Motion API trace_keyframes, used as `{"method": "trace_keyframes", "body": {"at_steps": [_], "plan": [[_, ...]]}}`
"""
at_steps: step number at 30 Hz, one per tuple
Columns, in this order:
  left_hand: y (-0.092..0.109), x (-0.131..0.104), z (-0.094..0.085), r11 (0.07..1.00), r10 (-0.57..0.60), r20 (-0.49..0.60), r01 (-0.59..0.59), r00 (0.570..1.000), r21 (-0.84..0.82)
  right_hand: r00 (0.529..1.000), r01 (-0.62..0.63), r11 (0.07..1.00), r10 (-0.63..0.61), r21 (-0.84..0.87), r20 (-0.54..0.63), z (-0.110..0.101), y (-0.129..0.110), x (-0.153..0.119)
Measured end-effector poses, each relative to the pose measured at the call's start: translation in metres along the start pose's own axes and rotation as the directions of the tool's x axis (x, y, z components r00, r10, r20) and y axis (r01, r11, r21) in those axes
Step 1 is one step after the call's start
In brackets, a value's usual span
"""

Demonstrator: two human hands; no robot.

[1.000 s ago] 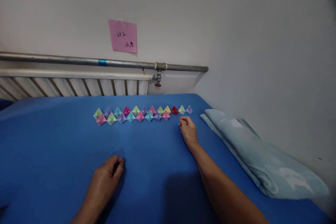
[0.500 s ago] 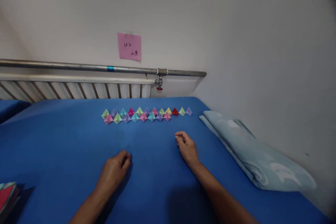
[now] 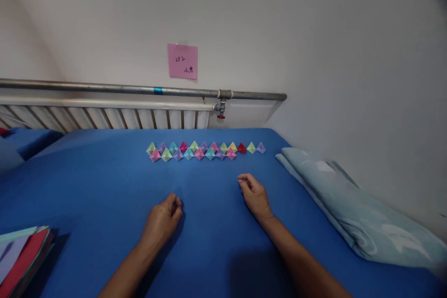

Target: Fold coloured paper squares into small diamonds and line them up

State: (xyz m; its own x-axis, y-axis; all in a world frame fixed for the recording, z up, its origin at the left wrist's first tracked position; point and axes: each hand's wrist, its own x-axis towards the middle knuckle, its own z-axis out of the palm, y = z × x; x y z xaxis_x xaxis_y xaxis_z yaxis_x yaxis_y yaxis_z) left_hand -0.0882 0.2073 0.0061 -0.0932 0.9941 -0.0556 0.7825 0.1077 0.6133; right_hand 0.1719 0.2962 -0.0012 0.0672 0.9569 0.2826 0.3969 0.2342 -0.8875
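Two rows of small folded paper pieces (image 3: 199, 153) in pink, green, purple, blue, yellow and red lie side by side toward the far edge of the blue surface (image 3: 115, 167). The back row reaches farther right than the front one. My left hand (image 3: 163, 218) rests on the surface below the rows, its fingers curled together with nothing visible in them. Below the right part of the rows is my right hand (image 3: 254, 194), fingers curled and thumb close to them, holding nothing that shows. Neither hand touches the paper pieces.
A stack of coloured paper (image 3: 30, 253) lies at the lower left. Along the right side stretches a folded pale green cloth (image 3: 359, 214). Behind the surface are a radiator (image 3: 129, 118), a metal pipe (image 3: 188, 91) with a red-handled valve (image 3: 221, 117), and a pink note (image 3: 182, 61) on the wall.
The view has turned slightly left, so the scene sits farther right and more of the paper stack shows. Both hands keep nearly the same curled pose.
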Motion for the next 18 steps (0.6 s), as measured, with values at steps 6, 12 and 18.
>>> {"method": "trace_keyframes", "body": {"at_steps": [6, 12, 18], "plan": [[-0.002, -0.001, 0.003, 1.000, -0.023, -0.017, 0.022, 1.000, -0.011, 1.000, 0.018, 1.000, -0.017, -0.006, 0.024, 0.002, -0.001, 0.000], [0.000, 0.001, 0.002, 1.000, -0.001, -0.019, 0.001, 1.000, -0.005, 1.000, 0.022, 0.999, -0.021, -0.028, 0.009, 0.000, -0.010, 0.002], [0.014, -0.006, -0.006, 0.998, -0.024, -0.031, 0.025, 0.999, 0.052, 0.997, -0.046, 0.998, 0.048, -0.035, 0.058, -0.005, -0.026, 0.002]]}}
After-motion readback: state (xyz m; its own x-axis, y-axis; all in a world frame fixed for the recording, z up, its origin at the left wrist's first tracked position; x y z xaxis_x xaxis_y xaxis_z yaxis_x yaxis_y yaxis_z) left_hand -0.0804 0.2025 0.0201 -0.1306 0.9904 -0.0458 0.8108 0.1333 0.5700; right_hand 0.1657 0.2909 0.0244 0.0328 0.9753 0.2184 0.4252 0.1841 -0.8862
